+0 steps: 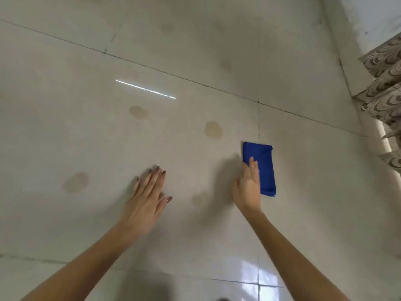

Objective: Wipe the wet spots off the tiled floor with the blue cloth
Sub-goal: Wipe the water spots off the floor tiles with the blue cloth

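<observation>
Blue cloth (260, 168), folded to a rectangle, lies flat on the tiled floor (303, 192) right of centre. Right hand (249, 185) is edge-on along the cloth's left side, fingers straight and together, not clamped on it; contact can't be confirmed. Left hand (147, 196) is centre frame, palm down, fingers extended, holding nothing. Wet spots: one at left (76, 181), one upper centre (138, 111), one just up-left of the cloth (213, 129), a faint one between the hands (199, 198). Patterned curtain (384, 88) at right edge.
</observation>
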